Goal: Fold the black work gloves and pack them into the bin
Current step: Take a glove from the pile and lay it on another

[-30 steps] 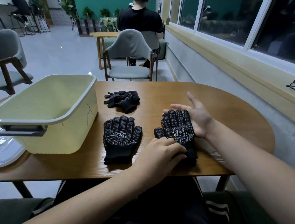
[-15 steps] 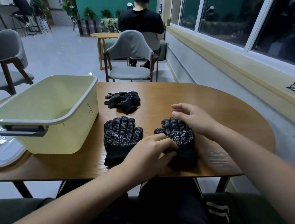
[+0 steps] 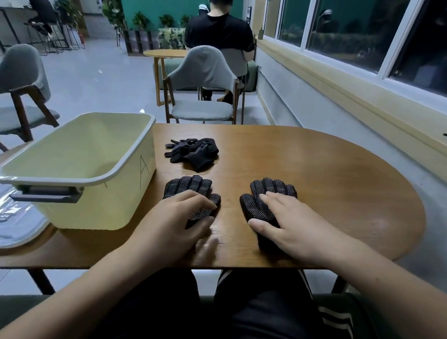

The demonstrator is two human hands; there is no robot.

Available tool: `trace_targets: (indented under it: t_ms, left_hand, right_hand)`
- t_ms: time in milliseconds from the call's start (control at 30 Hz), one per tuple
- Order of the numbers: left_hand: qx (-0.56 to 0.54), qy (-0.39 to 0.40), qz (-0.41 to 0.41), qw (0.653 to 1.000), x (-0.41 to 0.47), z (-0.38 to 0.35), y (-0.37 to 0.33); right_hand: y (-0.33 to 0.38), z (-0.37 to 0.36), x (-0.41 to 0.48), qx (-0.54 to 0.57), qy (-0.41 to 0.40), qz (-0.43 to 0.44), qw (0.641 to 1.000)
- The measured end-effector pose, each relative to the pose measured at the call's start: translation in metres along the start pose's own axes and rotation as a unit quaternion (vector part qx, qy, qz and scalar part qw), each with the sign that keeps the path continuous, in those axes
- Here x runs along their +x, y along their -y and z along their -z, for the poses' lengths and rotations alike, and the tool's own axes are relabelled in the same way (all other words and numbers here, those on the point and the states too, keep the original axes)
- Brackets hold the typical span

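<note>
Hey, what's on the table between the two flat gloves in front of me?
Nothing: in the head view just a bare strip of wooden table separates the left glove from the right glove.
</note>
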State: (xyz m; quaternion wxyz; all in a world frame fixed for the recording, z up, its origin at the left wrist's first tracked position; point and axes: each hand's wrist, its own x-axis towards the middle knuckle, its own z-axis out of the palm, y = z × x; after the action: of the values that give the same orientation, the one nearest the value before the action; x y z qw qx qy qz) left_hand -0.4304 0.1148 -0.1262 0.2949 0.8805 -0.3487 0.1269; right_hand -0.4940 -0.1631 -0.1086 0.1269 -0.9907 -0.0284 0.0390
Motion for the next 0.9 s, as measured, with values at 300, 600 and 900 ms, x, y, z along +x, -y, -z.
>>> trace_targets:
  t_ms: [300,600,900]
  left_hand:
    - [0.071,0.057,0.047,0.995,-0.006,-0.023,0.024]
    - [0.023,0.084,0.034,0.996,0.013,-0.027,0.027]
    - [-0.023,-0.03,0.011,0.999,0.005,-0.01,0.063]
  right_hand:
    - [-0.007,-0.024,0.023,-0.028,-0.036,-0.008,0.999]
    - [0.003,0.003,0.051,-0.09,-0.001,-0.017,0.996]
    - [0.049,0.03,0.12,-0.086,-0.077,0.05,0.992]
